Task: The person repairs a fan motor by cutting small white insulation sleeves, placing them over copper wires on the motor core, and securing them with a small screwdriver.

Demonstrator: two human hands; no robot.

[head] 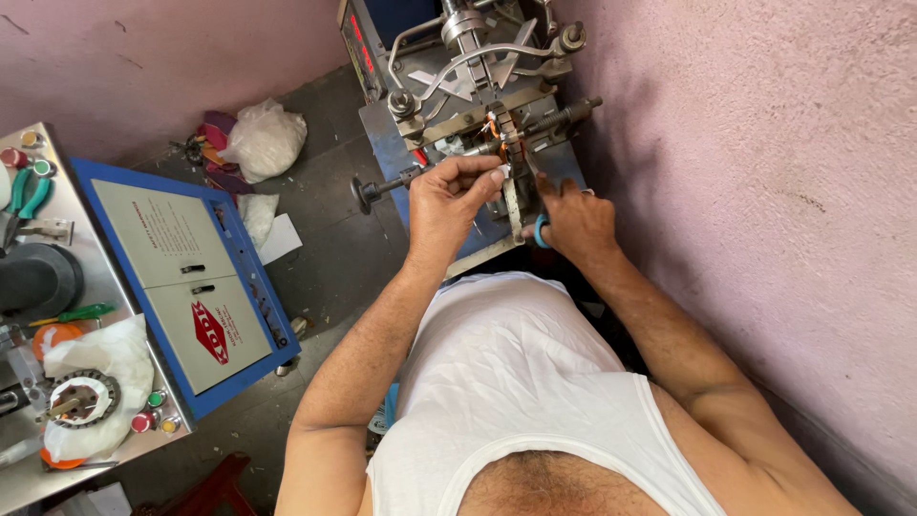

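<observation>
Head view: you are pinching the copper wire [497, 129] at the winder [478, 86] with your left hand [449, 205], right hand [576, 222] gripping blue-handled scissors [542, 232]; be keeping blades off neighbouring turns.

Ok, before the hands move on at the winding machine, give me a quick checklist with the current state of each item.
1. Left hand on the work at the machine's middle: ok, fingers pinched at the copper wire.
2. Right hand has its tool: ok, a blue-handled tool sits in the grip; its tip is hidden.
3. Both hands clear of the side handle: ok, neither touches it.
4. Machine stopped: cannot tell from a single picture.
5. Wire seated properly: cannot tell, the hands cover it.
6. Spare pliers within reach: not ok, they lie on the far bench to the left.
</observation>
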